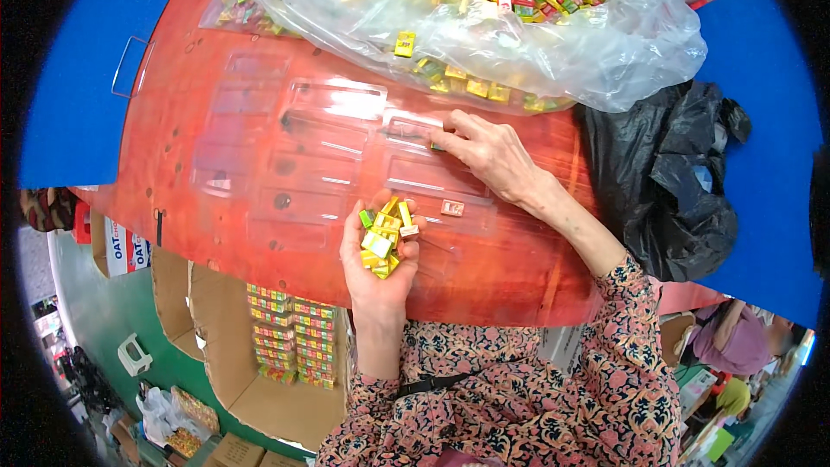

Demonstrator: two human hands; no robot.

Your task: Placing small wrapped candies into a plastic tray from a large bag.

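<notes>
Left hand [372,284]: palm up, fingers curled around a pile of small yellow packets [379,242]. Right hand [493,154]: thumb and fingers bent over clear tray [424,177], small greenish piece [437,146] at the tips; can't tell if pinched or only touched. Pale-red packet [452,207] lies just below those fingertips. Clear bag [640,43] of packets beyond the fingers, black bag [670,199] right of them.

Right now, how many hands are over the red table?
2: the left hand, palm up, cups little packets, mostly yellow; the right hand is over the clear plastic tray. No other hand shows there.
</notes>
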